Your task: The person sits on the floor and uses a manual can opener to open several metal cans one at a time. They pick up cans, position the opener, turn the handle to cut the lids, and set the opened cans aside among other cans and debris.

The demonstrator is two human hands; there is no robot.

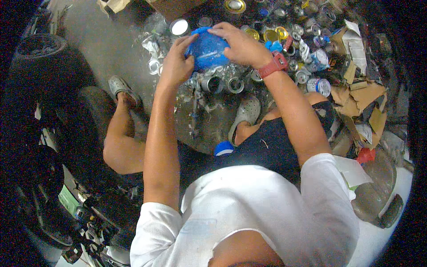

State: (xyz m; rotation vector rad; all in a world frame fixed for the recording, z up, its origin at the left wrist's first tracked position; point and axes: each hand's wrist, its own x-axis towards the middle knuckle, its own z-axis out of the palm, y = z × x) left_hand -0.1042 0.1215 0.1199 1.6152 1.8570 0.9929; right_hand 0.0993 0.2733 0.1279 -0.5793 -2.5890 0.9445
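Observation:
A flat blue object (207, 51), looking like crumpled plastic or a bag, is gripped between my two hands at the top middle of the head view. My left hand (177, 62) has its fingers bent over the left side of it. My right hand (240, 46), below a red watch strap (272, 66) on the wrist, holds its upper right edge with thumb and fingers. Just below the blue object lie open metal cans (212, 83) among bits of crushed metal and debris, and small bright blue pieces (273, 46) lie to the right of my right hand.
A pile of cans (319, 60) spreads across the back right, beside torn cardboard (364, 95). A dark barrel-like object (41, 48) stands at the left. My feet in grey clogs (244, 111) rest on the concrete floor (98, 53). A blue-and-white round object (223, 149) sits by my lap.

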